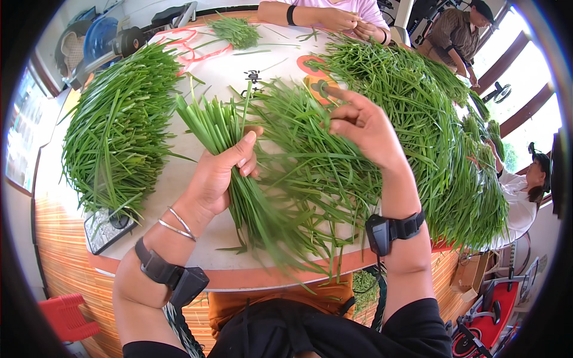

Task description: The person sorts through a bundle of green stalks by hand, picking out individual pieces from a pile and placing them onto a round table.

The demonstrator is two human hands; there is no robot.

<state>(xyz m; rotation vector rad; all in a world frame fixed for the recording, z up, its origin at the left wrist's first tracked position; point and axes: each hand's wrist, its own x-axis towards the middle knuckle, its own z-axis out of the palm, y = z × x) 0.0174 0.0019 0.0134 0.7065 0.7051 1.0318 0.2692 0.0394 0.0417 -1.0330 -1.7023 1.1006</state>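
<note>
My left hand [230, 161] is closed round a bunch of green chives [224, 128]. Their cut stem ends point up and away, and the leaf tips hang down toward the table's near edge, slightly blurred. To the right, my right hand [364, 128] is raised over a loose, tangled heap of chives [334, 173]. Its index finger points out, while thumb and middle finger come together at what looks like a thin green blade.
A large stacked pile of chives [119, 131] lies left, another [418, 125] right. A small bunch [234, 32] and red ties [194, 51] are at the far side of the white table [182, 173]. A phone-like dark slab [108, 230] sits near-left. Other people work across and right.
</note>
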